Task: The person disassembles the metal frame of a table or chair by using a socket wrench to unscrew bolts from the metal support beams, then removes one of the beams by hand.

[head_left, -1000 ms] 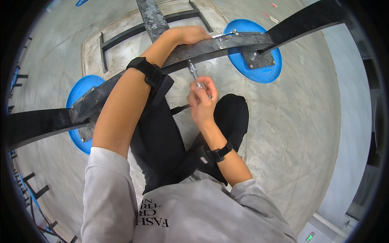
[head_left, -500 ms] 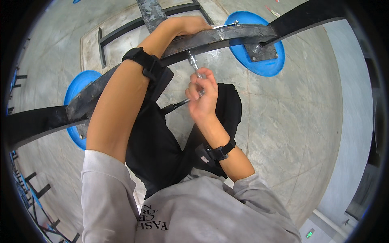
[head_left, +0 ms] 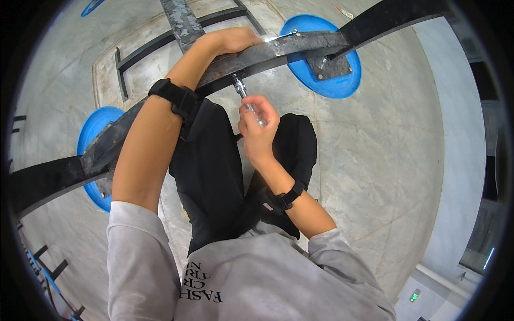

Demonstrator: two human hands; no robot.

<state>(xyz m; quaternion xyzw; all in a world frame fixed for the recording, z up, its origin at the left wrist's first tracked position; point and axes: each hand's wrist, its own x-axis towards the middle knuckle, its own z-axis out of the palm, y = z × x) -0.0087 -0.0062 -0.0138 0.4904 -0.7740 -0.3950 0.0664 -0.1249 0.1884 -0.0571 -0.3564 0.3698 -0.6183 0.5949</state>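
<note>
A black metal beam (head_left: 278,49) crosses in front of me. My left hand (head_left: 239,40) reaches over its far side, closed on a silver wrench (head_left: 281,37) that sticks out to the right along the beam. Part of those fingers is hidden. On the near side, my right hand (head_left: 259,125) is wrapped round the shiny shaft of a socket wrench (head_left: 241,88). The socket end meets the underside of the beam; the fastener there is hidden. Most of the dark handle is out of sight behind my hand and leg.
Blue round pads (head_left: 340,85) lie beneath the beam's feet at right and left. A flat steel bar (head_left: 183,24) and a black frame (head_left: 147,52) extend beyond the beam. My knees are close under it. A pale wall strip (head_left: 465,107) runs along the right.
The socket wrench's dark handle, seen left of my right hand before, has swung mostly out of sight. My right hand has turned slightly on the shaft. The left hand stays at the beam.
</note>
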